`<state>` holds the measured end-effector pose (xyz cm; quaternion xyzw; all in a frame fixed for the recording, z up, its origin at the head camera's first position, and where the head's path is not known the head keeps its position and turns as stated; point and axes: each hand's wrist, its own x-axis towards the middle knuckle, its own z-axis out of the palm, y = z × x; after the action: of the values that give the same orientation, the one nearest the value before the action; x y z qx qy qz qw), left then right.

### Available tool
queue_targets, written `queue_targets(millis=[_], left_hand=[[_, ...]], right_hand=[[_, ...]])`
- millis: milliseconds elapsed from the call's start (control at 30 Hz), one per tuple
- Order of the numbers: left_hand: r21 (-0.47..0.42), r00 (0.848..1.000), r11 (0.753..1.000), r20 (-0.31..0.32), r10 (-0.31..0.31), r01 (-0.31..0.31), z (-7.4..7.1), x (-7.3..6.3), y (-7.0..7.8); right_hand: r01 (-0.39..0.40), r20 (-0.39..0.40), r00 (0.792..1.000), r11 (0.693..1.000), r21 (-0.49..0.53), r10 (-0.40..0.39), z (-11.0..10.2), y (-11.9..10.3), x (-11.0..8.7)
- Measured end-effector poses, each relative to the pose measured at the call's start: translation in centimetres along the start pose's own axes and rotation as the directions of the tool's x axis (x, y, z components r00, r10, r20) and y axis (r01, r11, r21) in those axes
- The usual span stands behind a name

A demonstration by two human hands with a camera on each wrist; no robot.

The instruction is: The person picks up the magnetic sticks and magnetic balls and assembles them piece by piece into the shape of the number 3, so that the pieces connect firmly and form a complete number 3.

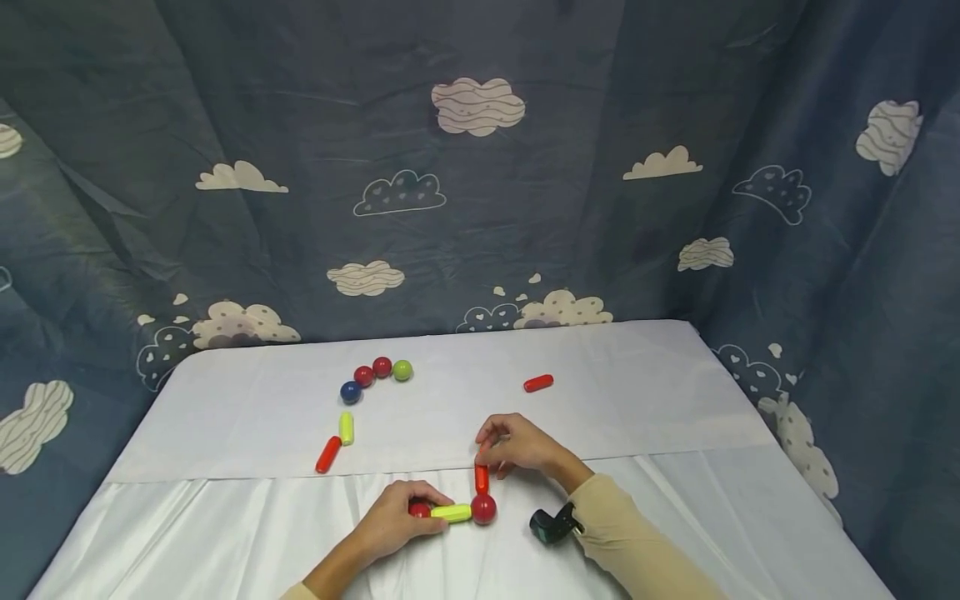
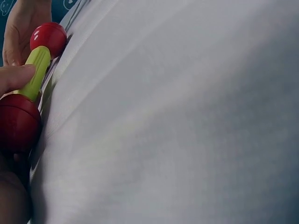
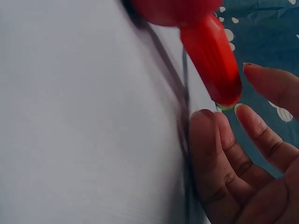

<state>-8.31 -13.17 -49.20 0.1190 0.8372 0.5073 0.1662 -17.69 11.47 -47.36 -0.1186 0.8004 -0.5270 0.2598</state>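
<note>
left grip (image 1: 392, 518) on yellow-green rod (image 1: 452, 513) between red balls (image 1: 483, 509)

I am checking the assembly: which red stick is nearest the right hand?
The red stick touching a red ball, beside the right hand; the back-right red stick and the left red stick lie farther away.

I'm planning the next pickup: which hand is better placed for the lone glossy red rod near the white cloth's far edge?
Probably the right hand: it is nearer that red rod and looks loosely open, whereas the left hand holds the ridged yellow-green rod.
</note>
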Motion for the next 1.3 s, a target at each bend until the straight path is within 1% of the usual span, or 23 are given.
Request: queue_targets(millis=[133,300,367,467,533,633,800,967,1133,1300], left_hand=[[-0.002,1.0,1.0,0.002,0.001,-0.001,-0.1,0.3,-0.1],[-0.028,1.0,0.999,0.009,-0.022,0.022,0.3,0.6,-0.2],[-0.038,0.999,0.999,0.01,-0.033,0.033,0.4,0.7,-0.2],[-0.052,0.999,0.998,-0.005,-0.033,0.032,0.3,0.7,-0.2],[-0.056,0.999,0.998,-0.012,-0.035,0.034,0.2,0.7,-0.1],[-0.063,0.999,0.997,-0.007,-0.038,0.038,0.0,0.4,-0.1],[-0.057,0.999,0.997,0.004,-0.042,0.042,-0.2,0.0,-0.1],[-0.065,0.999,0.997,0.005,-0.036,0.037,-0.1,0.1,0.0],[-0.073,1.0,0.997,0.01,-0.03,0.03,0.0,0.2,-0.1],[-0.067,1.0,0.998,0.0,-0.014,0.014,0.0,0.1,-0.4]], right_hand=[[0.006,0.002,1.0,0.999,-0.034,-0.006,-1.2,-0.8,1.6],[0.018,0.018,1.0,0.998,-0.062,-0.017,-2.8,-2.3,3.9],[0.054,0.045,0.998,0.995,-0.086,-0.05,-3.4,-3.3,5.1],[0.114,0.09,0.991,0.985,-0.127,-0.103,-3.9,-5.1,7.2],[0.158,0.126,0.982,0.974,-0.164,-0.138,-3.9,-6.2,8.8],[0.195,0.172,0.972,0.957,-0.217,-0.159,-3.6,-7.6,10.8],[0.202,0.233,0.962,0.945,-0.258,-0.142,-2.7,-8.9,13.7],[0.182,0.244,0.963,0.944,-0.274,-0.115,-2.0,-9.4,16.1],[0.171,0.276,0.958,0.933,-0.318,-0.082,-1.3,-9.5,17.5],[0.161,0.315,0.948,0.92,-0.357,-0.043,-0.6,-9.5,18.4]])
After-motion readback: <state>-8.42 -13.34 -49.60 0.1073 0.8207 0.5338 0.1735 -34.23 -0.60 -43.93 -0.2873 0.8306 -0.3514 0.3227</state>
